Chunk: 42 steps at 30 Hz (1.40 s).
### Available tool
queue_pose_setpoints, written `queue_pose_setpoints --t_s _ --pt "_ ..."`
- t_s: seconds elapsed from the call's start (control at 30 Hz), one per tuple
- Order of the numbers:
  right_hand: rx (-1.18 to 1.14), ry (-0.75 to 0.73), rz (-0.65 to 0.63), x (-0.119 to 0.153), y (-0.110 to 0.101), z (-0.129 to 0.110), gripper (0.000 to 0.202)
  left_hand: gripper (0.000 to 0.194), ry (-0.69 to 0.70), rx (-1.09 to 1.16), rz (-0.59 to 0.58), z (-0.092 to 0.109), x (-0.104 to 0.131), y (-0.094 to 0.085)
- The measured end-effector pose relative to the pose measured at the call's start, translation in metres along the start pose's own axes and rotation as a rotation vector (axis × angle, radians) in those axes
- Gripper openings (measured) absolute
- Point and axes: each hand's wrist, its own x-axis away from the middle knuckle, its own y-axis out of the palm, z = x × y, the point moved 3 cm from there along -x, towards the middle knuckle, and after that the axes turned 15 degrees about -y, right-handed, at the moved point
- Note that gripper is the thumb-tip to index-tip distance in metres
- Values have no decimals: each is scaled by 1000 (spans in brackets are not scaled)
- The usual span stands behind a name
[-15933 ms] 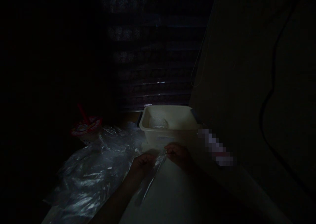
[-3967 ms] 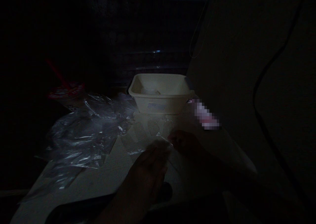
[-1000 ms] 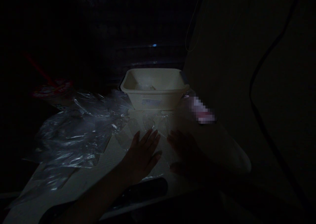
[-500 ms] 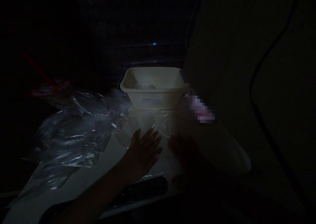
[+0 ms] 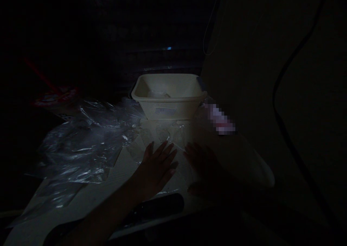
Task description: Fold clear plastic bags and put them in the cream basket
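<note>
In dim light, my left hand [image 5: 158, 168] lies palm down on the white tabletop [image 5: 119, 182], its fingers spread. Beneath and just beyond its fingertips are several small clear plastic pieces [image 5: 135, 150]; whether they are bags or film I cannot tell. To its right, my right hand [image 5: 202, 163] is in deep shadow, with its fingers stretched out and apart near the same clear plastic. I see nothing gripped in either hand. A cream plastic tub [image 5: 170, 107] stands past both hands, with something pale or clear on its bottom.
A heap of crinkled clear plastic bags [image 5: 89, 145] covers the table's left side. Behind it stands a cup [image 5: 58, 98] with a red straw. A dark elongated object [image 5: 159, 206] lies at the near edge. A blurred pinkish item [image 5: 221, 119] is right of the tub. A dark cable [image 5: 287, 130] hangs at right.
My right hand has shifted slightly forward, and its fingers show a little more spread. The left hand, the tub and the plastic stay where they were.
</note>
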Motion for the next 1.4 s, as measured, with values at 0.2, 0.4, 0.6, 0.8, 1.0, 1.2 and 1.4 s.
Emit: queue_pose_setpoints --t_s 0.2,0.4,0.6,0.8,1.0,1.2,1.4 --pt "51 9 -4 14 21 -18 40 44 -27 4 -25 1 0 2" --pt "40 39 73 16 3 -5 43 47 -97 101 76 -4 5 -16" --pt "-109 -85 78 -14 -26 13 36 36 -391 276 288 -24 55 -32" --pt "-272 -60 44 -102 -21 23 19 43 -263 63 321 13 99 -16" --pt "-240 34 -184 -182 -3 13 28 21 1 -6 567 28 105 14" --pt "-340 32 -205 -205 8 -5 21 21 -52 159 672 26 108 32" --pt "-551 -23 -147 -199 11 -3 14 42 -244 107 282 9 96 -6"
